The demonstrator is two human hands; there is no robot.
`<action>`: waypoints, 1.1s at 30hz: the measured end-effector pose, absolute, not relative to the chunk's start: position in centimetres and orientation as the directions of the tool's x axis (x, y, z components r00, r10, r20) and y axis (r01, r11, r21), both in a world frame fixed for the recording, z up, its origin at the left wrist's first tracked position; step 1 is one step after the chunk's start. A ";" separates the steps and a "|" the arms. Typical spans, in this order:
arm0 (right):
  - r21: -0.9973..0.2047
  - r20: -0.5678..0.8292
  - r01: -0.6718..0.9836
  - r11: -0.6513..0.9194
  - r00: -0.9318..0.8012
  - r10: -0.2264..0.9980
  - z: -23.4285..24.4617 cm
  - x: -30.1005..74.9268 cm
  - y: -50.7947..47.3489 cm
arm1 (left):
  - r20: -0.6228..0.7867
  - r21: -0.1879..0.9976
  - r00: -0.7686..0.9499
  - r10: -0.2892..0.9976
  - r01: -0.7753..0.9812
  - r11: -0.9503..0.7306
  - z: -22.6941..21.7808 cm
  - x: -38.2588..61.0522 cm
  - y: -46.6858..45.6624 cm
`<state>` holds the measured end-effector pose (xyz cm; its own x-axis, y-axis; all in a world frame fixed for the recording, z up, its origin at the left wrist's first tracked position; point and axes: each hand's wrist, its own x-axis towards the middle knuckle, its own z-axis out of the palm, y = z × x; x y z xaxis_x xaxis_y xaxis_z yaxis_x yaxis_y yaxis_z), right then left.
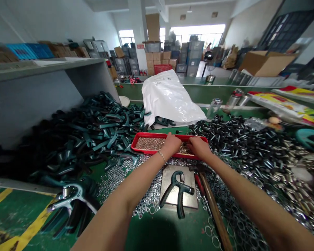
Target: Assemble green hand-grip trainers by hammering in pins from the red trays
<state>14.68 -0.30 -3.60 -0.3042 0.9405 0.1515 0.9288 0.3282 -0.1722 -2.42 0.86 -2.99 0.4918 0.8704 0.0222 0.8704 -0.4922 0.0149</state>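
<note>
**Resting your left hand (171,144) and right hand (199,146) in the red tray (157,135)**

Your two hands sit close together at the near side of the tray, over a shallow layer of small gold-coloured metal bits (149,143). Your fingers (178,141) bend down onto the bits, but you can't tell from this view whether they're clenched on anything or just lying there. A thin bracelet (161,156) circles your left wrist.

The tray stands on a green surface (146,237). To its left is a big heap of dark green and black handles (94,129), and beyond the tray lies a white plastic sack (170,97). To the right, black-headed bolts (225,139) spread across the surface, with shiny metal sleeves (285,177) nearer you. Loose silver nuts (143,198) cover the area just in front of the tray. On them sits a metal plate (167,174) carrying a green hand gripper (176,191). A hammer with a wooden handle (214,212) lies just right of the plate. Far off, cardboard boxes (157,59) and plastic crates (191,57) stand in stacks.
</note>
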 end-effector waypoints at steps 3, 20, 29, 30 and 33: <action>-0.224 0.182 0.912 0.343 -0.307 0.934 -3.8 14.5 -0.4 | 0.056 0.035 0.481 0.875 0.875 -0.483 -3.0 -2.6 0.6; -0.666 0.176 0.605 0.436 -0.441 0.880 -4.8 14.9 -12.1 | 0.072 0.107 0.577 0.814 0.806 -0.581 -3.4 -2.5 0.5; -0.642 0.212 0.594 0.485 -0.471 0.857 -6.3 14.9 -11.3 | 0.089 0.172 0.524 0.847 0.829 -0.532 -3.3 -3.0 0.3; -0.624 0.215 0.605 0.495 -0.476 0.852 -6.3 14.9 -11.3 | 0.094 0.172 0.516 0.851 0.834 -0.525 -3.2 -3.0 0.1; -0.516 0.235 0.655 0.552 -0.511 0.827 -6.0 14.8 -11.5 | 0.153 0.236 0.417 0.896 0.865 -0.443 -2.3 -2.8 -0.7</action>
<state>14.77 -11.49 -5.99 -0.5111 0.8267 0.2353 0.6549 0.5518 -0.5164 -2.79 -0.72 -2.33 0.4172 0.8959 0.1529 0.8650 -0.4430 0.2355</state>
